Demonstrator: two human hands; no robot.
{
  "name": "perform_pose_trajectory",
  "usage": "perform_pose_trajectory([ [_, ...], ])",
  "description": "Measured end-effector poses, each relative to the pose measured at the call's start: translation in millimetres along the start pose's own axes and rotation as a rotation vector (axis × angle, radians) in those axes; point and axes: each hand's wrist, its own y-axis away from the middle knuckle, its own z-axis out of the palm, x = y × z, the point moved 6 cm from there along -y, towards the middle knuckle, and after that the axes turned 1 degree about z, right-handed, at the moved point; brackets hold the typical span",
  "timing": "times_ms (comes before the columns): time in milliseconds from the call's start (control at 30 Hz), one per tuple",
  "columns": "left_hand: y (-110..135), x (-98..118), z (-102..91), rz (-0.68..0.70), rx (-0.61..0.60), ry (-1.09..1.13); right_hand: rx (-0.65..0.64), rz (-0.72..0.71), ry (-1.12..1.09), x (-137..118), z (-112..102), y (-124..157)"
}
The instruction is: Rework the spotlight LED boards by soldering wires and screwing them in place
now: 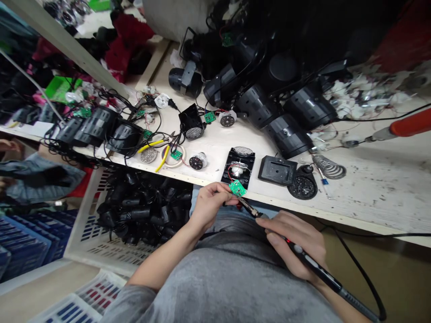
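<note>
The left hand point(212, 206) pinches a light, brittle green circuit board point(237, 188) by its edges; the right hand point(292, 242) wraps a soldering iron point(316, 269), with the desk point(370, 197) at 12 o'clock.

We can't see the far side of the green circuit board point(237, 188), and the left hand's fingers point(218, 194) cover part of its edge. The tip of the soldering iron point(313, 262) is too small and blurred to place exactly. The red-handled tool point(409, 125) is cut off by the right edge. The black parts point(141, 211) in the white crate point(88, 233) are perhaps housings, but they are too jumbled to tell.
</note>
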Motion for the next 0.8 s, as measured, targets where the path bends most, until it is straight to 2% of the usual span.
perform_pose_trajectory([
  [267, -1.2, -1.7, -1.5, 0.010, -0.028, -0.004, 0.004, -0.017, 0.012, -3.0, 0.1, -3.6],
  [567, -0.2, -1.3, -0.1, 0.018, -0.037, 0.000, -0.074, -0.028, 0.045, -12.1, -2.1, -13.5],
  [800, 0.0, -1.5, 1.3, 0.062, -0.033, -0.031, -0.044, -0.013, 0.050, -11.6, -3.9, -12.5],
])
